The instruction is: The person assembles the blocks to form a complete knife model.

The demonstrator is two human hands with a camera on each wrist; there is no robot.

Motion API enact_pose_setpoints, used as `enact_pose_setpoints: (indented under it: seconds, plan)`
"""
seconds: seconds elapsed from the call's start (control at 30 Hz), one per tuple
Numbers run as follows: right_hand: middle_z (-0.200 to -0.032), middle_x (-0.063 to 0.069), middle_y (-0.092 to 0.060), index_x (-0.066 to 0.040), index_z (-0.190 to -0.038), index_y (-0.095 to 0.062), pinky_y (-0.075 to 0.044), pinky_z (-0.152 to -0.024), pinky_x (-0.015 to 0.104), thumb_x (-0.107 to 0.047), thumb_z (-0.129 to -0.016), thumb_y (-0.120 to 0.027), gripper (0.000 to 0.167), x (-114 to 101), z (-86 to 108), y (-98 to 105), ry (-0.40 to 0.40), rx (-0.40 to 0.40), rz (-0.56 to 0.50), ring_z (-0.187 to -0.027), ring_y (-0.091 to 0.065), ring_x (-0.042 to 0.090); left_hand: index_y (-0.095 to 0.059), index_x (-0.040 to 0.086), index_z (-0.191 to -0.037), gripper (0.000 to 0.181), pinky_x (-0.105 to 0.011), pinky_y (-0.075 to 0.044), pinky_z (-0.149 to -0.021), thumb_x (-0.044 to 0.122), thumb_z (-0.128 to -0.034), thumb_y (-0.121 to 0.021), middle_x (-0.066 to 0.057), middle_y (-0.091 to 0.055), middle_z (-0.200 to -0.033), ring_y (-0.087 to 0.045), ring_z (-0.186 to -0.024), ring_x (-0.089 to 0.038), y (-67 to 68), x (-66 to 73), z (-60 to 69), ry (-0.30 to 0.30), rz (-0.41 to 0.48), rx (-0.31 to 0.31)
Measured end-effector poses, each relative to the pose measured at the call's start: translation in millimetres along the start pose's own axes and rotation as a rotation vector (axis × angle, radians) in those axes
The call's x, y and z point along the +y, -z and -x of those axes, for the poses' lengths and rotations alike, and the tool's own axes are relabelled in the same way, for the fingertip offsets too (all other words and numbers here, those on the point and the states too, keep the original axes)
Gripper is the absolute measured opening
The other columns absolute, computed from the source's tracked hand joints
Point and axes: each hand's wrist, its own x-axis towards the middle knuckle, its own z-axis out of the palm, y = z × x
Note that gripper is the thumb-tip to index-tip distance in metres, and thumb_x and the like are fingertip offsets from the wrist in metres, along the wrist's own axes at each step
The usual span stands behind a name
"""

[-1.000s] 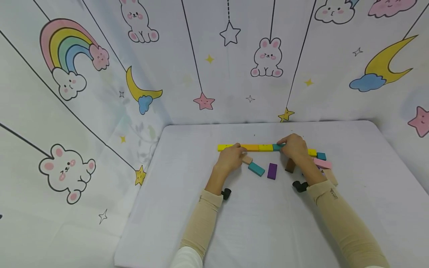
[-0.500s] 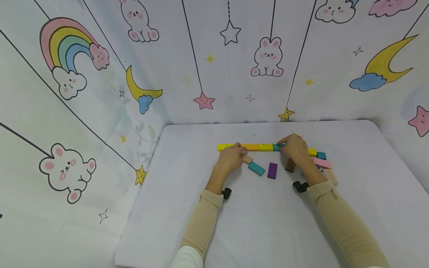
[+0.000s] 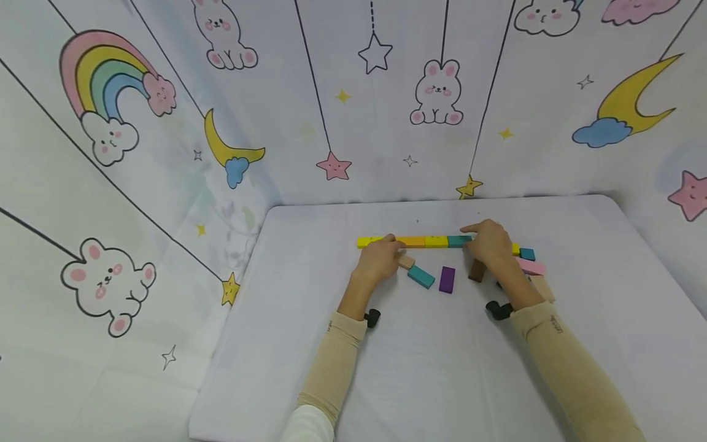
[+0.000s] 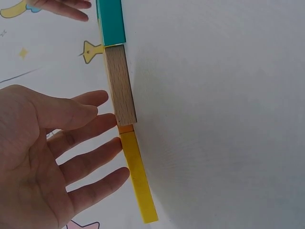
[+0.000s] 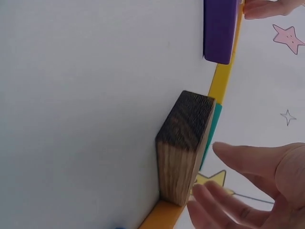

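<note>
The right hand (image 3: 490, 244), released, has shifted slightly right, baring more of the teal block (image 3: 458, 242); the left hand (image 3: 378, 260) stays relaxed, touching the block row (image 3: 436, 242) near the back of the white-covered table (image 3: 420, 368), before a cartoon-printed backdrop (image 3: 381, 135)

cartoon-printed walls (image 3: 381, 138), white table (image 3: 420, 368)

At left, the left grip (image 4: 40, 160) extends its fingers to the edge of a yellow block (image 4: 138, 176), lower centre; above show an orange block (image 4: 126, 129), wooden block (image 4: 120, 86) and teal block (image 4: 111, 21).
</note>
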Motion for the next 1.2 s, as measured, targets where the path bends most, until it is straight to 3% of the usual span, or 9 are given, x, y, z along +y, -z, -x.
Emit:
enact_pose_setpoints:
  seconds: [0.2,0.43,0.6,0.97,1.2]
  plan:
    - [-0.133,0.03,-0.063,-0.007,-0.125,-0.076,-0.05,-0.056,0.039,-0.014,-0.092,-0.07,0.034,7.2,5.4,8.5,0.025,0.055,0.024,-0.089,-0.058,0.037,-0.07,0.021,-0.137,0.032,-0.033,-0.057,-0.091,0.026,-0.1083,-0.058,0.001,-0.065,-0.125,-0.067,-0.106,-0.017,1.7,-0.5,0.7,0.013,0.006,-0.001]
    - [-0.131,0.031,-0.064,-0.003,-0.125,-0.074,-0.054,-0.069,0.052,-0.018,-0.096,-0.07,0.033,17.8,13.0,18.7,0.019,0.077,0.051,-0.108,-0.062,0.053,-0.07,0.021,-0.137,0.031,-0.032,-0.057,-0.091,0.026,-0.1082,-0.058,0.0,-0.066,-0.127,-0.067,-0.108,-0.017,4.2,-0.8,2.8,0.016,0.006,0.005]
    - [-0.126,0.031,-0.066,-0.002,-0.122,-0.074,-0.056,-0.064,0.048,-0.019,-0.096,-0.07,0.032,26.8,18.6,26.4,0.015,0.089,0.087,-0.102,-0.065,0.051,-0.071,0.02,-0.136,0.031,-0.031,-0.056,-0.092,0.028,-0.1086,-0.057,0.0,-0.066,-0.126,-0.067,-0.108,-0.017,3.7,-1.3,2.1,0.01,0.017,0.009]
    - [-0.125,0.032,-0.065,0.001,-0.124,-0.072,-0.056,-0.069,0.048,-0.021,-0.093,-0.069,0.037,48.0,30.8,36.4,-0.066,0.065,0.126,-0.099,-0.063,0.047,-0.07,0.019,-0.136,0.032,-0.032,-0.056,-0.092,0.027,-0.1091,-0.056,-0.001,-0.066,-0.126,-0.067,-0.108,-0.018,4.4,1.3,2.0,-0.008,0.027,0.001]
    - [-0.122,0.033,-0.066,0.0,-0.122,-0.073,-0.054,-0.06,0.041,-0.021,-0.092,-0.072,0.037,55.1,34.6,37.0,-0.076,0.054,0.143,-0.088,-0.064,0.042,-0.07,0.019,-0.137,0.032,-0.032,-0.056,-0.092,0.027,-0.109,-0.056,-0.001,-0.066,-0.125,-0.067,-0.108,-0.017,3.1,-0.3,1.4,-0.01,0.024,-0.002]
